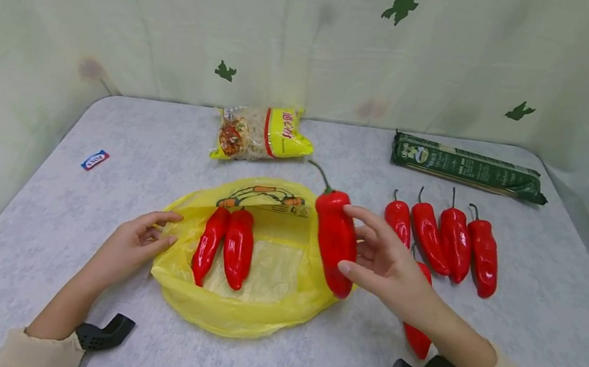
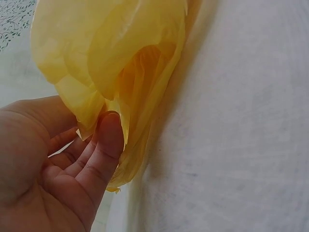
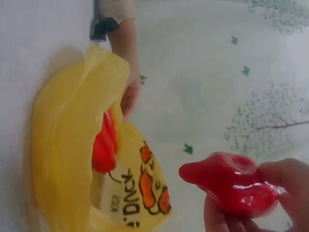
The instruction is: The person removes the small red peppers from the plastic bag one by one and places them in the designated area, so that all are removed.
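Observation:
A yellow plastic bag lies with its mouth wide open on the table. My left hand holds its left rim; in the left wrist view the thumb pinches the thin plastic. Two red peppers lie side by side inside the bag. Over the bag's right rim, my right hand grips another red pepper between thumb and fingers, its green stem pointing up and away. The right wrist view shows this held pepper tip-on, apart from the bag.
Several red peppers lie in a row at the right. One more pepper is partly hidden under my right forearm. Behind stand a yellow pasta packet and a long dark green packet. A small blue-red sticker is at left.

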{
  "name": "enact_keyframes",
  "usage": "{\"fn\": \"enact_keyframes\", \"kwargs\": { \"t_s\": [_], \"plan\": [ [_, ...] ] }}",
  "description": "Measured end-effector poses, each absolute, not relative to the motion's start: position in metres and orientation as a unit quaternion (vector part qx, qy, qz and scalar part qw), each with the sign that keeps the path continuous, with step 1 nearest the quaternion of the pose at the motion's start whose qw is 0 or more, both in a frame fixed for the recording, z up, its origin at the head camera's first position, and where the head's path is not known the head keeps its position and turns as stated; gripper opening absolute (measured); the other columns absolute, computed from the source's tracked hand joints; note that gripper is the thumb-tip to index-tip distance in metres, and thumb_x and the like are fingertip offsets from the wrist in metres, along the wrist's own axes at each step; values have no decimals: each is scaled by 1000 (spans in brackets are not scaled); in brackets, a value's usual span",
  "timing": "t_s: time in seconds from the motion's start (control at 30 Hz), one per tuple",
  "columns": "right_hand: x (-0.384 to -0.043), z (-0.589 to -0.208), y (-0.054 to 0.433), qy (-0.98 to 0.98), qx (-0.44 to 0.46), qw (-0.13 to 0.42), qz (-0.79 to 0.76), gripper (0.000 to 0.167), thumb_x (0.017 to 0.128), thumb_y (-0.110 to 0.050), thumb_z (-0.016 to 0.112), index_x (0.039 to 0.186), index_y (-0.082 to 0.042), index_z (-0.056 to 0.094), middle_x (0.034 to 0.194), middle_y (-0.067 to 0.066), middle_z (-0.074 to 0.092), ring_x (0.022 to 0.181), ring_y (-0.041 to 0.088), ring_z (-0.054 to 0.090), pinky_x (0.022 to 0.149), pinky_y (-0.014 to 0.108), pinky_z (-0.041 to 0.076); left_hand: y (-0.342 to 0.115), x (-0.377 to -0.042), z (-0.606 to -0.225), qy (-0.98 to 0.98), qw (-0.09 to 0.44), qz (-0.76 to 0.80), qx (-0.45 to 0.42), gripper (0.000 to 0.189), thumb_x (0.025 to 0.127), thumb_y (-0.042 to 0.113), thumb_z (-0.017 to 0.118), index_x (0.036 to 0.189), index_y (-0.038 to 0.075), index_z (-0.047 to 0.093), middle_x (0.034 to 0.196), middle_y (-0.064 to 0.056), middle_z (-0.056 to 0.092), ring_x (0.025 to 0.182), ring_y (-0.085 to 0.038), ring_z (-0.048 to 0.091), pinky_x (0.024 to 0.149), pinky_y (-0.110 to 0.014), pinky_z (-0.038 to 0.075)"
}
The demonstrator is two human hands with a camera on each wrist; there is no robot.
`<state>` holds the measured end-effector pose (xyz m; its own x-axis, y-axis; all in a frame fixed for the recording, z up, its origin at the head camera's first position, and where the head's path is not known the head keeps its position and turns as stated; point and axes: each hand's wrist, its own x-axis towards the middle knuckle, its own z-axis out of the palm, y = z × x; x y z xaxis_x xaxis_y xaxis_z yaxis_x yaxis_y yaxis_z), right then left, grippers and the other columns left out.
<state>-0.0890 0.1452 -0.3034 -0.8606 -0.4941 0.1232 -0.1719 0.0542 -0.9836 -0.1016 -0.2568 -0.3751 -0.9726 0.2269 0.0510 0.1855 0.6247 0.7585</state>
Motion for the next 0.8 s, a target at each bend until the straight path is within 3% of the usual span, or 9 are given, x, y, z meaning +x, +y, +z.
{"fn": "enact_keyframes", "kwargs": {
  "t_s": [0.13,0.33,0.6,0.7,0.8],
  "plan": [
    [-76,-302,179,743,-202,69,-635,72,81,9,58,140,-17,25,123,15,43,102,24,52,73,33,49,-256,-102,-375,901,25,418,114,35,87,15,61,120,6,53,93,-8,57,70,-12,51,58,-20,43],
    [-57,-313,226,790,-120,49,-600,79,81,6,60,143,-22,18,124,9,39,100,13,53,69,29,50,-256,-101,-375,900,31,422,109,36,87,15,61,120,6,52,92,-8,57,70,-13,50,58,-20,42],
    [-45,-342,272,825,-41,99,-554,84,82,-4,63,144,-24,9,127,16,32,93,3,52,65,32,51,-258,-102,-375,900,30,422,107,34,87,14,60,119,5,53,95,-10,57,70,-12,52,57,-21,43],
    [-44,-352,282,834,-6,124,-538,85,82,-10,64,144,-24,7,128,20,31,91,5,52,65,33,51,-258,-102,-376,899,30,423,110,34,87,14,60,119,5,53,94,-10,57,69,-12,52,58,-21,43],
    [-44,-359,286,842,29,141,-520,89,80,-17,68,144,-23,6,125,22,35,90,15,54,65,35,51,-258,-102,-376,898,29,424,112,35,87,14,61,119,5,53,90,-10,58,69,-12,52,58,-21,43]
  ]
}}
